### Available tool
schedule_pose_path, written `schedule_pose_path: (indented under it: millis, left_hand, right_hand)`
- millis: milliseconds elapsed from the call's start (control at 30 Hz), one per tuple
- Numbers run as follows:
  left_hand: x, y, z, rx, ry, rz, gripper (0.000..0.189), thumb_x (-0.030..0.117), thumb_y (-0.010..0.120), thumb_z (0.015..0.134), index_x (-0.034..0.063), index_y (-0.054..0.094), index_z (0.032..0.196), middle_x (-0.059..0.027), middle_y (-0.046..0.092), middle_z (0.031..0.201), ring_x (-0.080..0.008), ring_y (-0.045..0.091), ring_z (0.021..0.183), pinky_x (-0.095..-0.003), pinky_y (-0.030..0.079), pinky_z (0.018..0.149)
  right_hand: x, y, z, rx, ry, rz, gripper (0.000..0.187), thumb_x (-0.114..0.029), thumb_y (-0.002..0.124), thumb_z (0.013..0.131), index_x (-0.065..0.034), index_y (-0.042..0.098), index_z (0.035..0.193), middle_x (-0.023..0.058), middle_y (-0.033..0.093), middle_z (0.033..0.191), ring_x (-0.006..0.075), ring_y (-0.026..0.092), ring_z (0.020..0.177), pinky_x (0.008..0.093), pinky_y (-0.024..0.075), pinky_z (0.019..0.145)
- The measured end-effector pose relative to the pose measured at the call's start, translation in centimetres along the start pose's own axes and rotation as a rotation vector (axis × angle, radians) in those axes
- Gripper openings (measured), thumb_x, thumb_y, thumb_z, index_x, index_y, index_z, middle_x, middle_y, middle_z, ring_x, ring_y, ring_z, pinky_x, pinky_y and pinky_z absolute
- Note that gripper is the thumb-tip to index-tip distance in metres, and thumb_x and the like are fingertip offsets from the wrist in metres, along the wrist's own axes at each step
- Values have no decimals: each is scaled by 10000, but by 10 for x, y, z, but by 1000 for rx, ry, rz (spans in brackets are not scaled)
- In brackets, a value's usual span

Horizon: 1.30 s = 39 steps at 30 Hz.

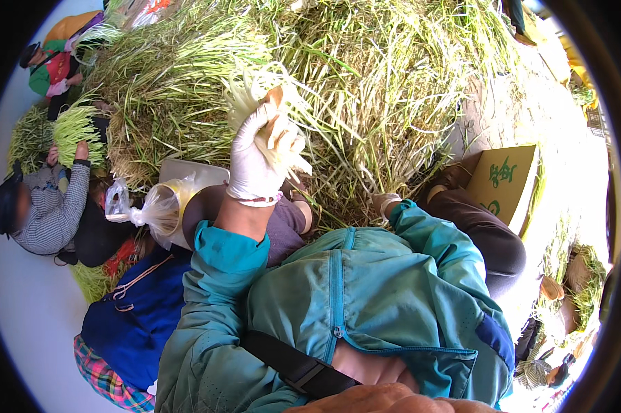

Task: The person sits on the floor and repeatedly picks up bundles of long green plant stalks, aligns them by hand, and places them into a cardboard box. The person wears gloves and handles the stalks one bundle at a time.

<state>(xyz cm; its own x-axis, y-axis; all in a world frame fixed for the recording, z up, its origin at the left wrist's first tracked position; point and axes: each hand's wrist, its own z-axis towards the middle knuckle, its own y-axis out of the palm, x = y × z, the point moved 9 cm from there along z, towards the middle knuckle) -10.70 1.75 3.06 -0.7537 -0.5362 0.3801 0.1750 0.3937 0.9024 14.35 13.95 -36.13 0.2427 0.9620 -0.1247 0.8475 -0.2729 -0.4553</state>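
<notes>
My left hand [261, 147], in a thin whitish glove with bare fingertips and a cord at the wrist, is raised in front of me. It is closed around a bunch of pale, flat-leaved stalks [246, 95], probably chives. The cut-looking ends stick out below the fingers, while the leaves spread above them. Lower down, in front of my torso, my right hand [385, 203] is beside the large heap of green and yellowed stalks [382, 118]. A light glove or wrap shows on it. Its fingers are mostly hidden, so any grip there is unclear.
A cardboard box [501, 180] with green printed characters stands by my right leg. On the left are a knotted clear plastic bag [160, 211] and a pale container [196, 170]. A seated person [57, 206] holds a green bunch [78, 126]. Another person [52, 64] sits farther back.
</notes>
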Motion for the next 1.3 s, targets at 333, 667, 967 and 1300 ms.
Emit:
schedule_pose_path:
  millis: [333,667,967,1300]
  left_hand:
    - [-11,-2,5,2,-42,71,388,209,590,900,31,550,1243,44,412,633,-104,369,562,-272,308,578]
    - [-25,-2,-2,12,-78,138,301,167,543,939,35,549,1210,22,468,642,-126,411,531,-262,352,523]
    - [-66,27,-25,-150,-219,372,283,175,594,920,12,624,1151,-53,675,1030,-102,602,739,-229,450,566]
    - [-87,-33,-15,89,-457,789,323,306,609,921,17,671,1050,-116,621,625,-154,486,351,-258,361,311]
  right_hand:
    - [3,-31,-17,-124,11,-43,374,-342,712,758,-33,721,968,147,696,927,351,665,828,478,518,695]
    - [0,-205,-247,476,-634,1492,169,-100,683,853,-55,695,1015,4,679,832,91,594,664,237,487,580]
    - [-48,-241,-317,829,-722,1497,143,-213,612,925,-82,631,977,-59,549,693,46,476,557,197,377,513]
    - [-75,-250,-325,1239,-433,740,183,-229,630,903,-79,619,1008,131,632,808,302,637,722,360,511,663]
